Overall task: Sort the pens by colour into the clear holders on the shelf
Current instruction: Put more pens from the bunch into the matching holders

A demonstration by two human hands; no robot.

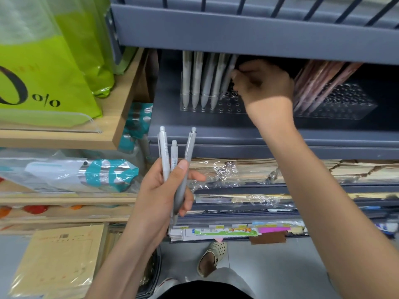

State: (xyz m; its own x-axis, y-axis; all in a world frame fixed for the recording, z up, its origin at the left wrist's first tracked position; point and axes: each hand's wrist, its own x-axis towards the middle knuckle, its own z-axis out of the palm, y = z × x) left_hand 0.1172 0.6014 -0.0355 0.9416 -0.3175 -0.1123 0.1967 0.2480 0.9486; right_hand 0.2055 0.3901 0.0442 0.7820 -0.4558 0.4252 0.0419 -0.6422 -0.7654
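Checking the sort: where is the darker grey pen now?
Head view, centre: the left hand grips the darker grey pen, rightmost of three, beside two white pens.

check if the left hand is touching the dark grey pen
Touching. The head view shows the left hand gripping the dark grey pen with two white pens, thumb pressed across its barrel.

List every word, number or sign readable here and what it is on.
"0%": large black print on the green bag, cut off at the left edge.
Small print above it on the bag: too faint to read.
Barcode stickers on the pens in the left hand: too small.
Print on the tan packet: blurred.
Coloured shelf-edge tags: too small.
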